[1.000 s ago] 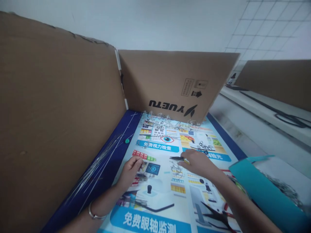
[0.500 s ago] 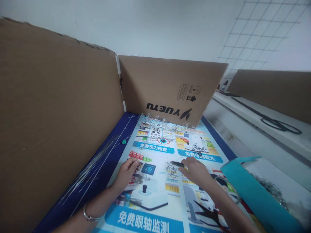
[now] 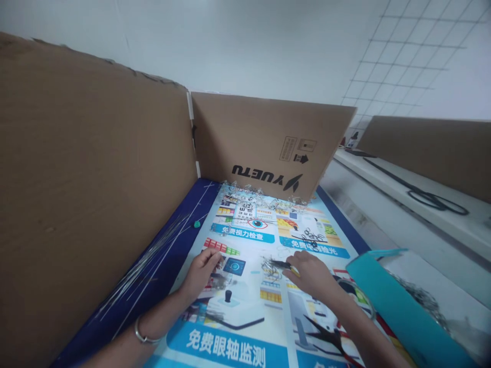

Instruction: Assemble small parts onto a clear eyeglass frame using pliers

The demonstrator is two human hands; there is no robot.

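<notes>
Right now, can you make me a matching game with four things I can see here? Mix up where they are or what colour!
1. pliers
2. bracelet
3. long thin wires
4. open box

A. on the dark blue strip
B. turquoise on the outside
C. held in the right hand
D. around the left arm

Pairs: 1-C, 2-D, 3-A, 4-B.

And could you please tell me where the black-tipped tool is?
In the head view, the black-tipped tool is right of centre in the right hand, its tip by the thin wire pieces.
</notes>
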